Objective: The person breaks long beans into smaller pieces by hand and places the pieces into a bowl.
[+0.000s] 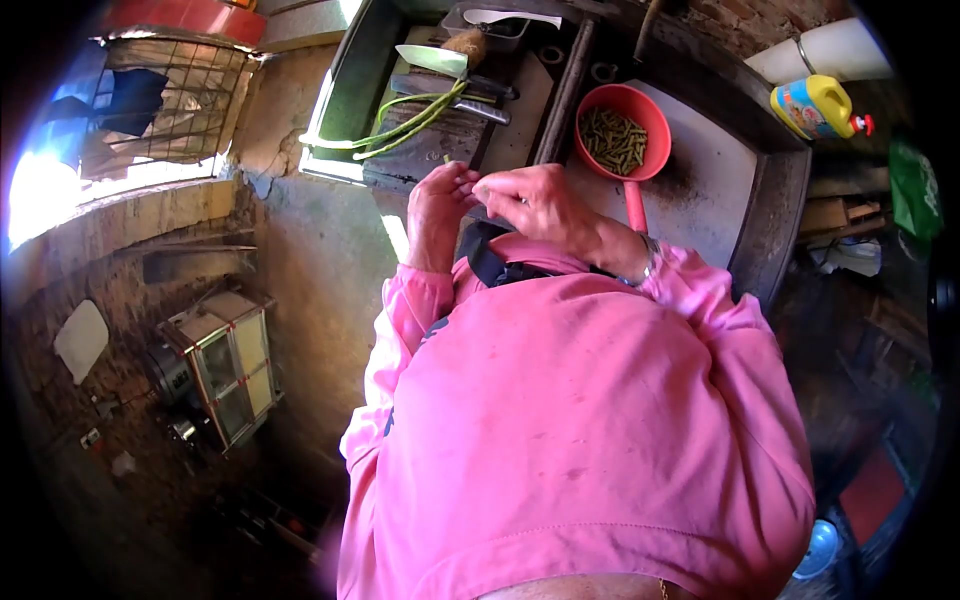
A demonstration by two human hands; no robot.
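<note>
My left hand (438, 215) is closed, its fingers curled in front of my chest at the counter's near edge. A small green tip, apparently of a long bean (447, 158), pokes out just above its fingers. My right hand (545, 203) is closed beside it, fingertips meeting those of the left; what they pinch is hidden. Beyond the left hand, several long green beans (410, 130) lie bent across the counter edge. A red plastic pan with a handle (660, 125) stands beyond my right hand, holding many short cut bean pieces (613, 140).
A broad-bladed knife (432, 58) and a second knife (480, 108) lie behind the beans, near a brown scrubber (465, 43) and a plastic tub with a white spoon (512, 18). A yellow bottle (815, 105) stands at right. A small screened cabinet (230, 365) is at lower left.
</note>
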